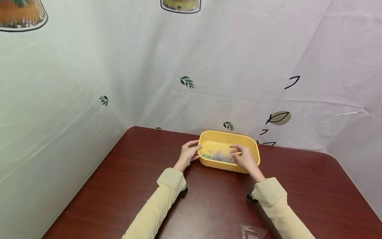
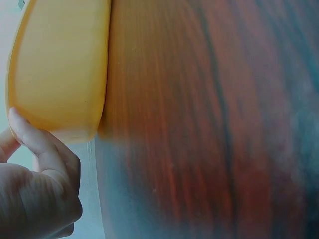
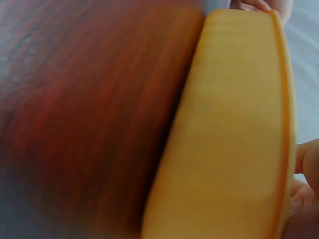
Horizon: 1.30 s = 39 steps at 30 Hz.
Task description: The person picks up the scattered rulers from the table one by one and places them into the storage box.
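A yellow plastic basin (image 1: 231, 166) with rounded corners stands on the table near the back wall. My left hand (image 1: 187, 154) holds its left end, with the thumb over the rim and the fingers outside. Its grip on the basin's end shows in the left wrist view too. My right hand (image 1: 246, 158) reaches over the front right rim into the basin, fingers loosely bent and apart. On the basin's floor lie clear, ruler-like pieces (image 1: 221, 157) and a small green piece (image 1: 206, 156). In the right wrist view the basin's wall (image 3: 224, 124) hides what lies inside.
A clear set square (image 1: 245, 229) lies on the dark red wooden table (image 1: 119, 186) near the front, beside my right sleeve. White cloth (image 1: 209, 103) with leaf prints hangs behind the table and along both sides.
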Tool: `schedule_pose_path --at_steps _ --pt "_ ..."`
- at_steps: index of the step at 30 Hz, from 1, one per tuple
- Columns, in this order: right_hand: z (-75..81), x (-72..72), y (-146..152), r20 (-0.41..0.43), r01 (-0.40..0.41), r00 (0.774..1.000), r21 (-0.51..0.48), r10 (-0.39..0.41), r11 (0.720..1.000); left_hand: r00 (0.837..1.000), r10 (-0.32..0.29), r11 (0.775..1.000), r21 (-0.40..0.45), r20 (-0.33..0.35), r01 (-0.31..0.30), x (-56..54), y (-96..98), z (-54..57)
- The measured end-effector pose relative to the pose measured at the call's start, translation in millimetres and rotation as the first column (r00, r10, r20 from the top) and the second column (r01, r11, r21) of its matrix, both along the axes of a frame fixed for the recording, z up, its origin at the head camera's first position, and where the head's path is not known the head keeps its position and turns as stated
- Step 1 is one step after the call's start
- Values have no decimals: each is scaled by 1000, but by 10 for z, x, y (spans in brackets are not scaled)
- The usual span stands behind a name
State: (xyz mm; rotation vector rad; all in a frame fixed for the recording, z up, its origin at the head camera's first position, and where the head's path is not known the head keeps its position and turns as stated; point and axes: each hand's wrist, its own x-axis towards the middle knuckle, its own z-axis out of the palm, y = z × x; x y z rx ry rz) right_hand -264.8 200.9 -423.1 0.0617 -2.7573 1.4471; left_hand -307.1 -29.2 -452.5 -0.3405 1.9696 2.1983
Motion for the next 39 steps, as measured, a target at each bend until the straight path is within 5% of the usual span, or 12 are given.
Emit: schedule_pose_path --at_steps 18,39 --pt "-58 38 -24 13 -28 1000 189 26 982 1000 -7 1000 2 -9 7 4 8 8" --pt "82 167 -39 -148 -16 988 170 41 985 1000 -17 1000 -3 -21 17 57 -8 34"
